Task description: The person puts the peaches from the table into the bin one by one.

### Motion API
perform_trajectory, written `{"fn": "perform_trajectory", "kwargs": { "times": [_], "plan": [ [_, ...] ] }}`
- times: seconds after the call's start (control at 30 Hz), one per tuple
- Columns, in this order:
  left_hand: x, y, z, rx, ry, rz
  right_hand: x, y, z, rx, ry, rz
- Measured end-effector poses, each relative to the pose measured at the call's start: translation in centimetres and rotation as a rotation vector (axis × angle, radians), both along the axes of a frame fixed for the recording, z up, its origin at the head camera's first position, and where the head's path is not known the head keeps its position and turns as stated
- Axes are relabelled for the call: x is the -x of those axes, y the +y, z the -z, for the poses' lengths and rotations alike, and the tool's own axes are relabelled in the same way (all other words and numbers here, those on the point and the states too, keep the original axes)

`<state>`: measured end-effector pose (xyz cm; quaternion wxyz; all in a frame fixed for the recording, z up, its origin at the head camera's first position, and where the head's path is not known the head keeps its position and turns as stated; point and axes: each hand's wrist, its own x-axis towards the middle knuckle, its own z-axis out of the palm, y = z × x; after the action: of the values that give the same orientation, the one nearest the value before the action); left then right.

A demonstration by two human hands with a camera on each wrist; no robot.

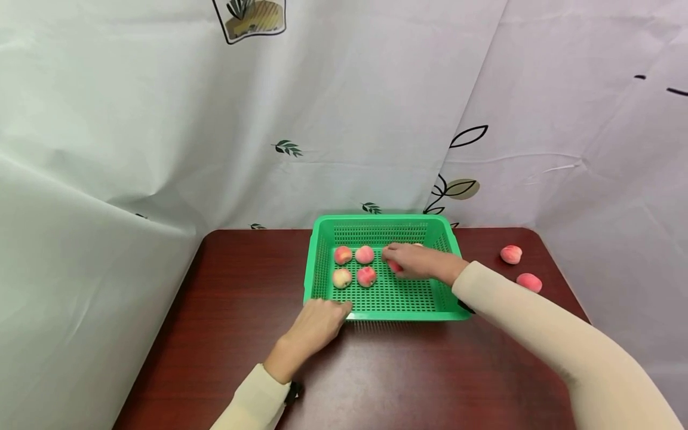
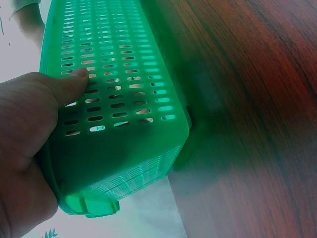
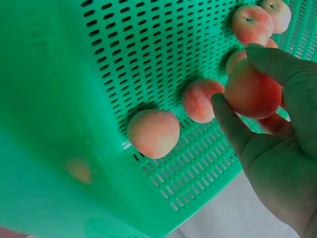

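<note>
A green plastic basket (image 1: 376,315) with slotted walls stands on the table and holds several red and pale peaches (image 1: 365,255). My left hand (image 1: 319,322) grips the basket's rim near its front left corner; in the left wrist view the thumb (image 2: 72,88) lies against the outside of the slotted wall. Inside the basket, my right hand (image 1: 416,260) pinches a peach (image 3: 252,91) between thumb and fingers. Close to it, two peaches, one of them a paler peach (image 3: 153,134), rest near the basket wall in the right wrist view.
On the dark red wooden table (image 1: 236,280), two loose peaches lie right of the basket, one peach (image 1: 511,254) farther back and another peach (image 1: 529,282) partly behind the right sleeve. A pale curtain (image 1: 344,119) with leaf prints hangs behind the table.
</note>
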<state>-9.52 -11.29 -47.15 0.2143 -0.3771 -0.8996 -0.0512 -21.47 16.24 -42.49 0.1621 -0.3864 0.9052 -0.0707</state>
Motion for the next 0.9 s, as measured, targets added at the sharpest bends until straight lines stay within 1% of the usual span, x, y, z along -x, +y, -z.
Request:
{"fn": "perform_trajectory", "kwargs": {
  "times": [0.13, 0.37, 0.53, 0.67, 0.9],
  "plan": [
    [0.0, 0.0, 0.0, -0.005, -0.003, 0.0, 0.3, -0.7, 0.0, -0.046, -0.048, 0.032],
    [0.1, 0.0, 0.2, -0.006, -0.013, -0.003, 0.9, -2.1, 0.2, -0.171, -0.082, 0.059],
    [0.1, 0.0, 0.2, -0.018, -0.013, -0.001, 1.4, -3.0, 0.7, -0.254, -0.14, 0.069],
    [0.1, 0.1, 0.3, -0.018, -0.011, 0.006, 1.5, -3.3, 0.9, -0.268, -0.169, 0.072],
    [0.2, 0.0, 0.2, -0.013, 0.001, 0.004, 1.3, -3.8, 1.2, -0.331, -0.202, 0.087]
  ]
}}
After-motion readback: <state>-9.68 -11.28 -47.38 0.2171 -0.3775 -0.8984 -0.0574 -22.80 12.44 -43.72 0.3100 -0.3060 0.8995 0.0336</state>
